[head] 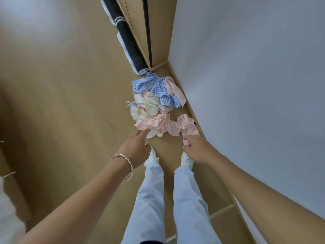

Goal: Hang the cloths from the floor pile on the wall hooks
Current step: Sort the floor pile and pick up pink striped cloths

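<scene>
A pile of crumpled cloths lies on the tan floor against the white wall: blue-striped cloths (159, 88) at the far end, a cream one (148, 106) in the middle, and a pink-striped cloth (168, 125) nearest me. My right hand (197, 150) pinches the near end of the pink-striped cloth between thumb and fingers. My left hand (135, 148), with a bracelet on its wrist, reaches with straight fingers toward the left edge of the same cloth and holds nothing. No wall hooks are in view.
The white wall (246, 85) runs along the right with a wooden skirting (197, 120) at its foot. A rolled dark mat (130, 41) lies on the floor beyond the pile, beside a wooden door frame. My legs and white shoes (152, 158) stand just before the pile.
</scene>
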Motion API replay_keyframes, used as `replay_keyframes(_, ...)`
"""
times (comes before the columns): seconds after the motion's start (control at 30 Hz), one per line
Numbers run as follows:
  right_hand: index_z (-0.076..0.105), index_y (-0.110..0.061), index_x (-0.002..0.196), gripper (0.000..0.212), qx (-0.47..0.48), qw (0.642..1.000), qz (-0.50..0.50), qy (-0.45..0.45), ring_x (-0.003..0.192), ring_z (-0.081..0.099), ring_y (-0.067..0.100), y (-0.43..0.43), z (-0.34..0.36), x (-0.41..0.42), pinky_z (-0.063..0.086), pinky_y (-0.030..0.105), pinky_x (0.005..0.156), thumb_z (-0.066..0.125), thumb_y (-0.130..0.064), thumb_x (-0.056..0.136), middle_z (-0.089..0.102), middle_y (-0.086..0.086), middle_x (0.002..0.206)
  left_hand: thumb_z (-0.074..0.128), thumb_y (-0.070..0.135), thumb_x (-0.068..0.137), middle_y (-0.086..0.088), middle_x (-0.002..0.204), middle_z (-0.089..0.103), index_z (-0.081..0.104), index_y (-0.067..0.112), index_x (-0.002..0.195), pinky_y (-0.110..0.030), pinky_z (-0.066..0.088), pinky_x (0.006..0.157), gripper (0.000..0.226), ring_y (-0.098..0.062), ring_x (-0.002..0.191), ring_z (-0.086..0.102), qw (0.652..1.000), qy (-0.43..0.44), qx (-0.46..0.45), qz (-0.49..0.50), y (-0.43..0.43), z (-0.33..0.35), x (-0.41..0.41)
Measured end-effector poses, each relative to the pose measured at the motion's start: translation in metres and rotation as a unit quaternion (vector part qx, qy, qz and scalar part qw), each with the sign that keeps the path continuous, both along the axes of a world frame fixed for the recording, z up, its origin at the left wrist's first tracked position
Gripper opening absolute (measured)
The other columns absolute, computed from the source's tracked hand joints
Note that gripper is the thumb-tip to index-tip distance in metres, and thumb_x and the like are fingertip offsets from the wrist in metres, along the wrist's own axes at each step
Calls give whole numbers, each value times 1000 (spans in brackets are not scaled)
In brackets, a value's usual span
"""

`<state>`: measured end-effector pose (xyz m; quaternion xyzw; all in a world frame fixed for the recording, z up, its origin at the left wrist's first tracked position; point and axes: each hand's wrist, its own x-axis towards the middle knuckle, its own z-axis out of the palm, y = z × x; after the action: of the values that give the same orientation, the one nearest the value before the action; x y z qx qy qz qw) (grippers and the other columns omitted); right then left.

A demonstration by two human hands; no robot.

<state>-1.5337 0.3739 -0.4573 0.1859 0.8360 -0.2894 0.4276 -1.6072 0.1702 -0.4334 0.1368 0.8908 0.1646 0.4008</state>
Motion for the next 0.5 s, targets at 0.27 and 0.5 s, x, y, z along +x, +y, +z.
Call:
replay_keyframes(0.27, 37, -24, 144, 44, -6, 995, 60, -78, 129, 45, 22, 23, -153, -8, 43, 35, 103, 39, -30, 100, 36, 1, 149, 40, 15, 92, 3, 148, 35, 26, 22, 146, -29, 35, 103, 57, -19, 131, 40, 997, -45, -51, -20, 26, -151, -16)
replay_keyframes(0.5, 34, -22, 146, 47, -20, 993, 82, -86, 133, 40, 21, 33, -283, -19, 38, 35, 105, 38, -28, 99, 31, 1, 152, 42, 17, 93, 2, 149, 32, 28, 22, 146, -32, 37, 104, 54, -20, 130, 39, 996, -55, -57, -46, 39, -276, -27)
